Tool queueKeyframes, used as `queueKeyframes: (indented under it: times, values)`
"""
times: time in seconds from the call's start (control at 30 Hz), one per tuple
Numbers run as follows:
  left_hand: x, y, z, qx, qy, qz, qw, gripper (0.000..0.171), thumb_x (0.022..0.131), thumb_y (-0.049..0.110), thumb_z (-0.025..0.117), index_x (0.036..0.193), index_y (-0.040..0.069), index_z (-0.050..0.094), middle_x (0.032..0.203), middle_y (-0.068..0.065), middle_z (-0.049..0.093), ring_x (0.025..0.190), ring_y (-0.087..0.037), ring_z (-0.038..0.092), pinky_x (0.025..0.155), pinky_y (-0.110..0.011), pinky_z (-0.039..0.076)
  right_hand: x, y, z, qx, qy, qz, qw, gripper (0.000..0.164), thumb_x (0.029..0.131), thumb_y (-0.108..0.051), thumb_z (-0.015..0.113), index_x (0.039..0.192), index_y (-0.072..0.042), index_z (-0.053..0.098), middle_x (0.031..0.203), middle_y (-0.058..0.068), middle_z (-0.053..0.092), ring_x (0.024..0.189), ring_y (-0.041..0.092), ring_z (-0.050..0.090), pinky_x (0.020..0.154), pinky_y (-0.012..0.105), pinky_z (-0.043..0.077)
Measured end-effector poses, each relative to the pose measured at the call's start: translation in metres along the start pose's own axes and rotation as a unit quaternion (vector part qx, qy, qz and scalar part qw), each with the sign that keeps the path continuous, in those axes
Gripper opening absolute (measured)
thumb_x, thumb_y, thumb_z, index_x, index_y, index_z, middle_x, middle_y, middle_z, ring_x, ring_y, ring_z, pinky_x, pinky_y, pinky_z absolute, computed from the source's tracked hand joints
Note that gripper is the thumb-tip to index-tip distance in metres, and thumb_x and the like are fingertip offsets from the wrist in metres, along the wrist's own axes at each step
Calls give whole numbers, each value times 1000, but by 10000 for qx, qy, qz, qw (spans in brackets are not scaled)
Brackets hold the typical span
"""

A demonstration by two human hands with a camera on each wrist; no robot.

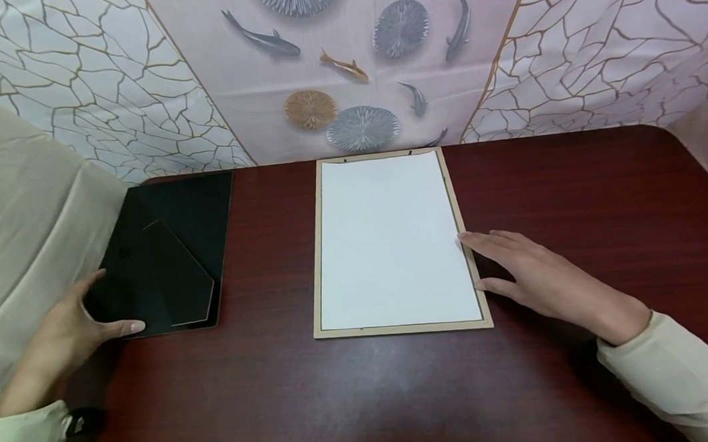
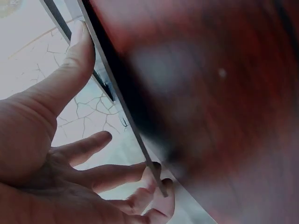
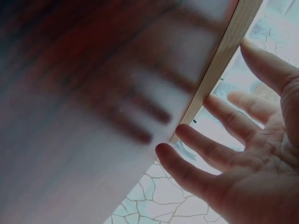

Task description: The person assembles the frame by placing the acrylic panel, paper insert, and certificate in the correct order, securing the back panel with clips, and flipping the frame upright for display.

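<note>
A black picture-frame backing board (image 1: 166, 197) lies at the table's left side, its fold-out stand (image 1: 180, 283) flat against it. My left hand (image 1: 68, 329) holds the board by its near left corner. In the left wrist view, the thumb (image 2: 79, 56) lies along one face and two fingertips (image 2: 161, 198) curl round the edge. A light wooden picture frame (image 1: 316, 270) lies mid-table with a white sheet (image 1: 394, 239) inside it. My right hand (image 1: 543, 278) touches the frame's right side with extended fingertips; the right wrist view shows them along the wooden edge (image 3: 224, 51).
The dark red-brown table (image 1: 231, 394) runs under everything. Behind it hangs a patterned cloth (image 1: 347, 81) with fish and coral shapes. Beige upholstery (image 1: 22, 198) borders the table on the left. Small dark tabs (image 1: 410, 152) show on the frame's far edge.
</note>
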State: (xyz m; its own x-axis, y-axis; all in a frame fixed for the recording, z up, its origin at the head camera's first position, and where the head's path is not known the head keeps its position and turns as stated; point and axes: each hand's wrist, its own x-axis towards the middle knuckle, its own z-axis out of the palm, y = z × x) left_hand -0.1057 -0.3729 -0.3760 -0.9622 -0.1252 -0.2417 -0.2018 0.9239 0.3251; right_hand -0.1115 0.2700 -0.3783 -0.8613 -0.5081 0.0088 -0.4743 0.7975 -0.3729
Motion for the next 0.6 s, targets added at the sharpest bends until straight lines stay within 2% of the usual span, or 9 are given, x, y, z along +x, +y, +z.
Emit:
queueKeyframes:
  times: [0.07, 0.2, 0.3, 0.47, 0.6]
  values:
    - [-1, -2, -1, -47, -15, -86, 10000, 131, 81, 46, 90, 165, -3, 3, 154, -51, 22, 134, -71, 31, 100, -78, 35, 0, 0, 0, 13, 1, -5, 10000, 69, 93, -16, 79, 155, -7, 50, 156, 17, 55, 142, 48, 49, 113, 64, 40]
    - [-2, -6, 0, -459, 1, -93, 9989, 131, 84, 43, 88, 166, 0, -4, 161, -46, 10, 142, -70, 22, 105, -79, 29, 0, -1, 0, 12, 18, 14, 10000, 68, 93, -16, 80, 154, -7, 51, 156, 16, 55, 142, 48, 49, 114, 64, 40]
    - [-2, -8, 1, -904, 2, -183, 9957, 128, 88, 40, 85, 166, 3, -9, 159, -49, 10, 144, -70, 18, 107, -80, 28, 0, -1, -1, 6, 7, 33, 10000, 68, 93, -16, 80, 154, -7, 52, 155, 16, 55, 142, 49, 48, 114, 64, 39]
    - [-6, -13, -2, -1472, -282, -447, 9877, 110, 102, 34, 69, 164, 2, -16, 161, -49, 5, 146, -70, 11, 109, -80, 26, 0, -1, -1, 40, -24, 42, 10000, 68, 93, -16, 80, 154, -8, 52, 156, 15, 55, 143, 49, 47, 114, 65, 39]
    - [-9, -16, -2, -1879, -466, -399, 9803, 96, 107, 25, 57, 163, 2, -17, 163, -46, -5, 152, -63, -7, 120, -74, 12, 0, 0, 0, 42, 59, -37, 10000, 66, 92, -14, 81, 152, -8, 55, 154, 15, 57, 142, 48, 48, 114, 64, 39]
